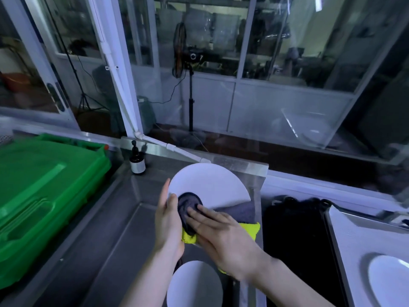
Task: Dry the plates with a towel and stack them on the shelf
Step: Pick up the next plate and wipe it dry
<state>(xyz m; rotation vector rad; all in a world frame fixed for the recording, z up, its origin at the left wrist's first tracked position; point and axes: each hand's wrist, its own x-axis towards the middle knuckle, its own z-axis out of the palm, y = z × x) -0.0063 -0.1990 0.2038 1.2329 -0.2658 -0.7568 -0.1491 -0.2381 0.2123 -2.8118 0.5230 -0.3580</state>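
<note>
I hold a white plate [208, 185] tilted above the steel sink. My left hand [167, 220] grips the plate's left rim. My right hand [221, 238] presses a grey and yellow towel [241, 214] flat against the plate's lower face, its fingers spread over a bunched dark part of the cloth. A second white plate [194, 284] lies below my wrists at the bottom edge. A third white plate [389, 282] rests on a steel surface at the lower right.
A steel sink basin [124, 235] lies under my hands. A green plastic crate [44, 196] stands at the left. A dark pump bottle [137, 161] sits at the sink's back. A dark bag [294, 240] fills the gap at the right. Glass windows stand behind.
</note>
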